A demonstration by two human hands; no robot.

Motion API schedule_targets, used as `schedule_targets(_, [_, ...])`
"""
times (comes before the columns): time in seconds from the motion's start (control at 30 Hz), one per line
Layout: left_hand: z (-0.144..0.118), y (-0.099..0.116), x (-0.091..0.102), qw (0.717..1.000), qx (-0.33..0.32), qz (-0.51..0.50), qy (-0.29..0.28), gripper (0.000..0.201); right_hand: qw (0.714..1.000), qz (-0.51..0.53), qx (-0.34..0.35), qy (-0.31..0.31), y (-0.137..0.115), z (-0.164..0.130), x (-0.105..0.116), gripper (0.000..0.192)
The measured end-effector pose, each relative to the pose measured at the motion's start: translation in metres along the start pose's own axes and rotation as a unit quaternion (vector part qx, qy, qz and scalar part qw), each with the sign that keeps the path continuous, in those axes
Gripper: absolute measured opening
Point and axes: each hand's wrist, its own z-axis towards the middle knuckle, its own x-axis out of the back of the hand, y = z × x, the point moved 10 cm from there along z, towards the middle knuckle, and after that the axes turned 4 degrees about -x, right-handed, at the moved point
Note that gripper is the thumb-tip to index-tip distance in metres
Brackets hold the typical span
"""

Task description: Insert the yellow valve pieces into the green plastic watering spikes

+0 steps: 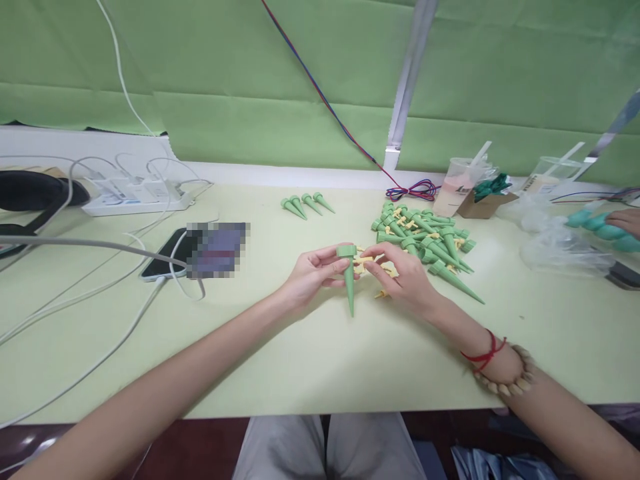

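My left hand (pixel 320 272) is closed around a green plastic plant watering spike (pixel 349 283), whose wide cap is up and whose point is down. Close beside it, my right hand (pixel 403 273) pinches a small yellow valve (pixel 367 261) against the spike's side. Whether the valve is seated in the spike I cannot tell. More small yellow valves (pixel 383 293) lie on the table under and near my right hand, partly hidden by it. Beyond that hand is a heap of green spikes (pixel 425 233), several with yellow valves among them.
Several green spikes (pixel 305 203) lie in a row at the back. Left are a phone (pixel 167 257), cables and a power strip (pixel 135 197). Drink cups (pixel 455 187), a small cardboard box (pixel 483 205) and plastic bags (pixel 555 233) stand back right. Another person's hand (pixel 625 220) is at the right edge.
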Motion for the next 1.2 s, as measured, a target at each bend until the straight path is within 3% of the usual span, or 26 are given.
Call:
schedule_targets(0.13, [-0.001, 0.002, -0.003, 1.0, 0.018, 0.015, -0.014, 0.036, 0.976, -0.153, 0.146, -0.055, -0.016, -0.002, -0.007, 0.017])
schedule_targets(0.37, [-0.005, 0.007, -0.011, 0.999, 0.013, 0.033, -0.033, 0.038, 0.952, -0.223, 0.204, -0.043, -0.03, -0.006, -0.004, 0.019])
schedule_targets(0.67, [-0.011, 0.008, -0.011, 0.999, -0.018, 0.035, -0.016, 0.047, 0.986, -0.094, 0.136, -0.018, -0.033, -0.009, 0.0, 0.018])
schedule_targets(0.77, [-0.012, 0.013, -0.008, 0.998, -0.044, 0.05, 0.003, 0.045, 0.999, -0.019, 0.038, -0.012, -0.021, -0.005, 0.002, 0.023])
schedule_targets(0.87, [-0.011, 0.023, -0.002, 0.991, -0.087, 0.099, 0.035, 0.045, 0.989, 0.086, -0.095, -0.075, 0.001, -0.004, -0.014, 0.033])
schedule_targets(0.93, [-0.01, 0.026, 0.001, 0.987, -0.098, 0.122, 0.043, 0.045, 0.971, 0.146, -0.141, -0.124, 0.008, -0.007, -0.026, 0.037])
schedule_targets(1.0, [-0.007, 0.023, 0.001, 0.99, -0.078, 0.115, 0.034, 0.047, 0.971, 0.144, -0.138, -0.131, 0.009, -0.007, -0.027, 0.036])
schedule_targets(1.1, [-0.004, 0.017, 0.0, 0.995, -0.039, 0.093, 0.021, 0.045, 0.993, 0.036, -0.081, -0.08, 0.005, -0.001, -0.011, 0.023])
schedule_targets(1.2, [-0.004, 0.016, 0.0, 0.995, -0.023, 0.098, 0.021, 0.042, 0.997, -0.065, -0.015, -0.049, -0.004, 0.002, -0.001, 0.018])
